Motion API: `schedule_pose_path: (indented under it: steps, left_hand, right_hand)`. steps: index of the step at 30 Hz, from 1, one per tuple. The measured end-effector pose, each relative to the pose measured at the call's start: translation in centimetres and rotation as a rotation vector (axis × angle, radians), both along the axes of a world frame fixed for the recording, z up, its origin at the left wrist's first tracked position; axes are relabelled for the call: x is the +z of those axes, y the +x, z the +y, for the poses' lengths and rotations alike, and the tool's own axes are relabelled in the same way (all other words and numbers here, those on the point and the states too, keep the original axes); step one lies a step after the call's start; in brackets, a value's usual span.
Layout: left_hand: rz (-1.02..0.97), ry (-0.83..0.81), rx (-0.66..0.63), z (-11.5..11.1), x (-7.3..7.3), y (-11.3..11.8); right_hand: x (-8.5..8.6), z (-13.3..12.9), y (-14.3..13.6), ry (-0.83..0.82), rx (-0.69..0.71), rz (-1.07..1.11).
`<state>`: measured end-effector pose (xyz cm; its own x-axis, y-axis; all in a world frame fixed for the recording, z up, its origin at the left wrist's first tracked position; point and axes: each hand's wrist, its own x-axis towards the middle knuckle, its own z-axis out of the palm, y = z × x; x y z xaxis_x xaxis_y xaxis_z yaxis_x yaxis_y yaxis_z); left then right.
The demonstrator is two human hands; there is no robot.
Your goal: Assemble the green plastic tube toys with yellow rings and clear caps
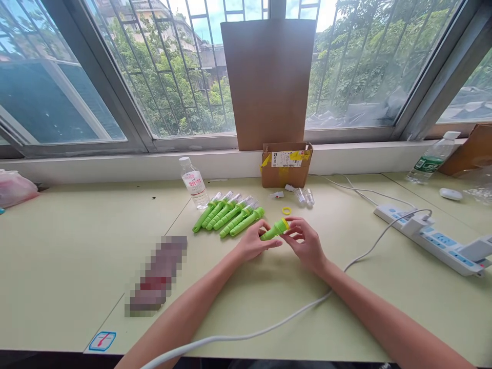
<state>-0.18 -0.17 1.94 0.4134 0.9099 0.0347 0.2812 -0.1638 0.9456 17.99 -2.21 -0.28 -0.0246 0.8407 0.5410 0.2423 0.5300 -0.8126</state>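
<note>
My left hand (255, 242) is closed around the body of a green plastic handle (273, 230), shaped like a small torch and pointing to the upper right. At its wide end sits a yellow ring (285, 224), pinched by the fingers of my right hand (305, 241). A loose yellow ring (286, 210) lies on the table just beyond. To the left is a row of green handles (226, 215), most with clear tips. Clear plastic caps (304, 198) and small white parts (277, 195) lie behind my hands.
A cardboard box (286, 171) stands at the back, with an upright brown board (269, 82) behind it. Water bottles stand left (194, 184) and far right (432, 156). A power strip (434, 238) lies right. Its white cable (269, 328) crosses the table near my forearms.
</note>
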Motion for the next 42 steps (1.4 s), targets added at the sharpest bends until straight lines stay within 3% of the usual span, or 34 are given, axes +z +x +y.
schedule_pose_path:
  steps: [23,42]
  left_hand:
    - [-0.08,-0.077,-0.081,0.0,-0.7,0.4]
    - [-0.016,-0.068,-0.006,-0.3,0.0,0.2]
  right_hand:
    - [-0.2,0.2,0.0,0.019,-0.021,-0.028]
    - [-0.3,0.1,0.3,0.049,0.01,-0.047]
